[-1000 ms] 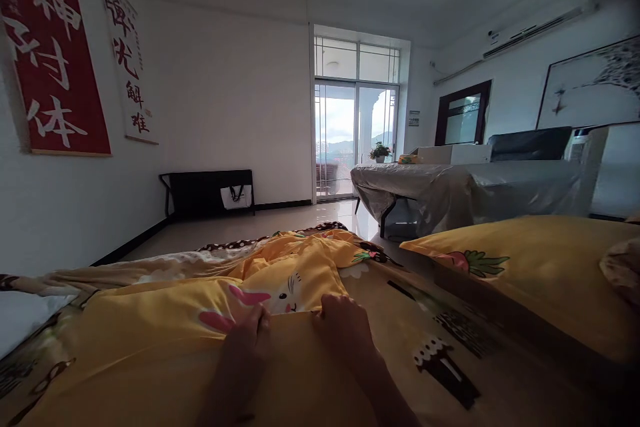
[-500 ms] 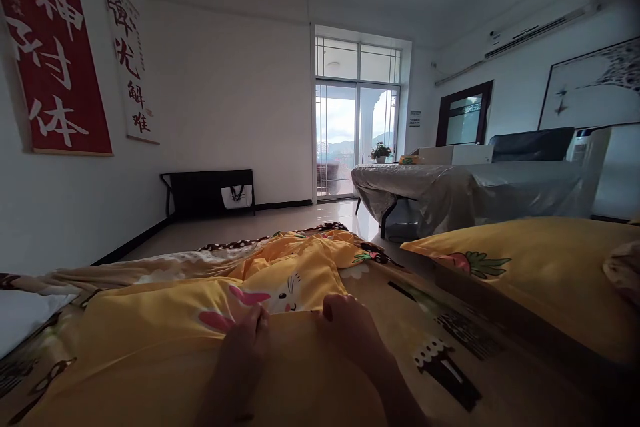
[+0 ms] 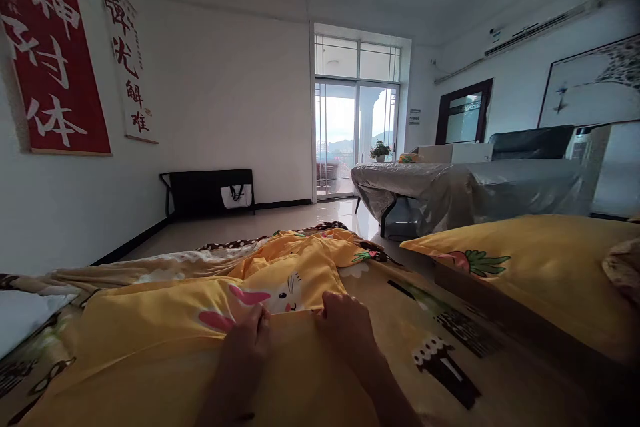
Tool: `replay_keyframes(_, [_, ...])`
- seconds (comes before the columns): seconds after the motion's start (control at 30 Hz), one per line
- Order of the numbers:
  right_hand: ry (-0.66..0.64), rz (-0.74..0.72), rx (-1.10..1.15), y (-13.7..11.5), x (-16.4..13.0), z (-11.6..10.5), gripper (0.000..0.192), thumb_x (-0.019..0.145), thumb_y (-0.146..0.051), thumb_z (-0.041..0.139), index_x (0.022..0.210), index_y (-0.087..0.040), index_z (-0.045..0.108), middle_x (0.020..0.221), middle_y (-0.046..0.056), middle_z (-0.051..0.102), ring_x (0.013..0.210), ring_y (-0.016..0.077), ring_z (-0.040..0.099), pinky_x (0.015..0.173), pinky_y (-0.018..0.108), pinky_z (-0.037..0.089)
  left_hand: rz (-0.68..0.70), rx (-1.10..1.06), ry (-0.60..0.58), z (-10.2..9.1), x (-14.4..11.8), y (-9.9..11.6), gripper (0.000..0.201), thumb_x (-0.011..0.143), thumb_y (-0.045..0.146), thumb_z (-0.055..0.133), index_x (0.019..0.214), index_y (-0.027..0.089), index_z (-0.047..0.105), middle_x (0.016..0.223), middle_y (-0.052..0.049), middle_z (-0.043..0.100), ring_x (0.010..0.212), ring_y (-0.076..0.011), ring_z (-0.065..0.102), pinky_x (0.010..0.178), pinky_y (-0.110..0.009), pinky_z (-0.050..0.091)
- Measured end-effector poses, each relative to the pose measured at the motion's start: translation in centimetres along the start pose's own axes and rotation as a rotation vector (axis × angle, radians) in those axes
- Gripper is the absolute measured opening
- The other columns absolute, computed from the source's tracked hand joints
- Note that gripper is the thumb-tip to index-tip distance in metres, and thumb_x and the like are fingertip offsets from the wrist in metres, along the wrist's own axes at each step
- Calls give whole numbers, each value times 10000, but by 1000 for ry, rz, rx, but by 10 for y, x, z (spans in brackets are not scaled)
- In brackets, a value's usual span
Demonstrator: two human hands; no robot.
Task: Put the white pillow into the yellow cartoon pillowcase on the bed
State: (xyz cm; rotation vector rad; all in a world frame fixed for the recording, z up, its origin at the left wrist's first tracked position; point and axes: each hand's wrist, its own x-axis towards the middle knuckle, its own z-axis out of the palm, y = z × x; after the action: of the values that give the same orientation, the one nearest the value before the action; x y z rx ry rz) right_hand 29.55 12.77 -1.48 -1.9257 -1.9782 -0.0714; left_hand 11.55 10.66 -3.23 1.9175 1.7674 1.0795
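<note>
At six o'clock on the view, spreading round to eight, lies a soft yellow fabric cover (image 3: 165, 310) printed with a white rabbit whose long ears are pink; its near part is plain yellow, with a straight edge running between the two hands. The left hand (image 3: 250, 330), at seven o'clock, has its thumb and fingers together, clamped on this edge just beside the pink ears. The right hand (image 3: 346, 321), at half past five, has curled fingers, its grip closed on the same edge near the rabbit's cheek. The hands are apart, and both forearms come in from six o'clock, dark in shadow.

Beneath the cover, a beige blanket with brown and green prints (image 3: 400, 353) stretches towards five o'clock. A plump yellow pillow with a pink-and-green vegetable print (image 3: 545, 260) rests near four o'clock, well apart from the hands. Near half past eight, a piece of white fabric (image 3: 30, 313) reaches the edge of the view.

Farther out at three o'clock stands a bench draped in clear plastic sheeting (image 3: 425, 190), bearing a leafy green plant in a white pot (image 3: 381, 151) towards two o'clock. A glass sliding door with a white frame (image 3: 356, 137) is at one o'clock. At nine o'clock, a white bag with black handles (image 3: 236, 197) shows against a low black piece of furniture (image 3: 200, 193). Towards ten hang a red scroll with white characters (image 3: 63, 80) and a white scroll with dark red characters (image 3: 127, 67).
</note>
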Motion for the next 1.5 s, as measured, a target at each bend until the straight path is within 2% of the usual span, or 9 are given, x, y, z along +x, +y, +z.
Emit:
replay_keyframes(0.27, [51,43,109,8,16,12,121,751,-210,510,702,-182,617,742,68,665,716,179,602,573,254,309,44,-26,12,8,1,-1,272,899,345,294,692,215,413,680,-17,566,656,-170,538,620,-278,305])
replay_keyframes(0.37, [-4,-116,391,16,21,13,118,748,-222,543,649,-181,591,635,15,615,623,132,538,540,227,302,112,-89,65,7,6,-11,286,885,385,347,681,212,448,706,-25,570,686,-175,535,656,-281,353])
replay_keyframes(0.5, [-19,-305,735,31,25,10,146,798,-213,504,840,-178,640,609,-25,590,579,102,506,558,204,358,190,-166,115,5,11,-19,284,850,410,430,692,199,536,727,-32,577,716,-184,547,688,-291,403])
replay_keyframes(0.7, [-8,-395,611,43,29,15,244,704,-117,584,896,-202,710,919,37,669,801,146,585,733,251,436,211,-190,151,3,9,-17,284,840,408,460,718,197,605,747,-32,586,740,-186,564,698,-295,431])
replay_keyframes(0.9, [-20,-469,529,32,34,28,205,740,-99,543,723,-198,722,780,19,666,715,119,582,649,210,417,202,-161,117,3,10,-17,293,858,405,443,736,199,610,774,-35,583,777,-192,562,728,-310,431])
replay_keyframes(1.03, [78,-490,484,35,35,23,220,722,-55,546,697,-194,716,743,12,662,694,116,574,662,219,410,221,-60,9,-2,12,-20,231,857,320,436,793,193,618,878,-66,607,889,-214,566,814,-337,430])
replay_keyframes(1.17, [163,-509,458,47,37,17,191,743,-88,580,724,-216,720,750,6,668,721,134,582,699,254,402,264,158,-52,-17,14,-31,287,762,80,400,895,194,627,991,-79,614,985,-216,546,884,-347,397])
replay_keyframes(1.33, [151,-482,359,47,37,20,188,725,-65,587,694,-215,697,766,2,679,743,147,592,765,292,396,85,493,5,-49,14,-55,251,688,34,392,781,170,581,937,-89,608,913,-231,545,807,-345,386])
replay_keyframes(1.5, [240,-598,536,11,24,23,184,836,-205,565,997,-212,655,993,38,682,944,173,592,860,303,416,71,394,-192,-71,2,-63,97,715,162,425,708,192,517,755,-16,592,725,-168,547,680,-269,392])
